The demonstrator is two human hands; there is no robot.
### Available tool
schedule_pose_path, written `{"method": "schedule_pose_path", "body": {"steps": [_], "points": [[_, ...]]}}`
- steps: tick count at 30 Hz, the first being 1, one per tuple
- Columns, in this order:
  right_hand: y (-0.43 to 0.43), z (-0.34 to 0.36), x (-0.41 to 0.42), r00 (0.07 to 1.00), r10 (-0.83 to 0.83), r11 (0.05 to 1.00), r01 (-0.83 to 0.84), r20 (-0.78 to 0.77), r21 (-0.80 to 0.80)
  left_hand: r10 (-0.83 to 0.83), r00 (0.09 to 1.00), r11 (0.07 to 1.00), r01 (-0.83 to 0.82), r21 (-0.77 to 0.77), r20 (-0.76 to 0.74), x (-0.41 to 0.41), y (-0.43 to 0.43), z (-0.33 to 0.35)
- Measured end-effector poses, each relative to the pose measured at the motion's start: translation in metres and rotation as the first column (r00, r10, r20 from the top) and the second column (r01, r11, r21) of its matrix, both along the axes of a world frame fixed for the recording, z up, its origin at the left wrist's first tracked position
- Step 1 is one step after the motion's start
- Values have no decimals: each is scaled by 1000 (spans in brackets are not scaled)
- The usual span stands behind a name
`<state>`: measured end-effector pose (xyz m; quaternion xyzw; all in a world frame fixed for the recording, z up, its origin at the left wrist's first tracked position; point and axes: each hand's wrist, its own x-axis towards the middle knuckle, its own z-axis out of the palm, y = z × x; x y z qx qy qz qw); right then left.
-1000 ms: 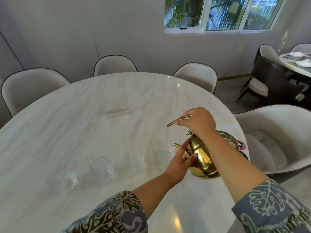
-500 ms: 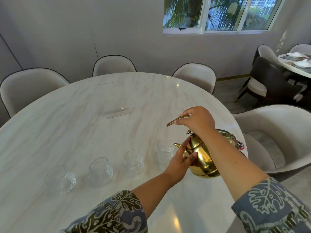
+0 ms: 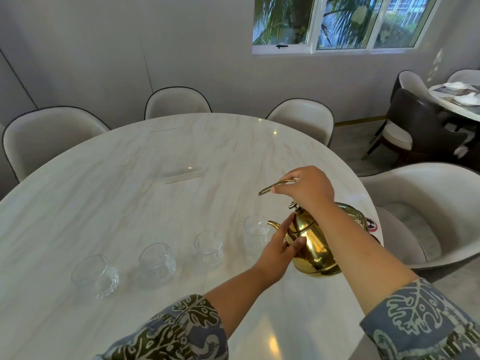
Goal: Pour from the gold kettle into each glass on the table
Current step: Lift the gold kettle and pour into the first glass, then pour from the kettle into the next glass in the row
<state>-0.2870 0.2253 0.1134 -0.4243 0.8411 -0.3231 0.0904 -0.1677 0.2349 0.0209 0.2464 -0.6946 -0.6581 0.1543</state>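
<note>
Head view, worktop (image 3: 181,157): one round white marble top; no legible writing on it.
Chairs: five pale ones around the worktop.
Gold kettle (image 3: 314,245): one, tilted, near the right edge, spout just beside the rightmost glass (image 3: 255,231).
Glasses: four clear, in a row, all standing.
Sticker (image 3: 372,226): one round, partly hidden, text unreadable.
Hands: right hand (image 3: 309,188) closed on the kettle handle; left hand (image 3: 281,249) flat against the kettle's body, fingers extended.

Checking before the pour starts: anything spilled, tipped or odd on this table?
Nothing stands out. The four glasses stand upright in a row, the table looks dry, and the kettle is held by both hands, spout toward the nearest glass.
</note>
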Motion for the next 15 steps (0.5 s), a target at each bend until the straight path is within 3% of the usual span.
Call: {"method": "schedule_pose_path", "body": {"steps": [15], "points": [[43,-57,-18,939,-86,929,197,334,-314,-31,976,948,97,-304,214,0,0,-30]]}}
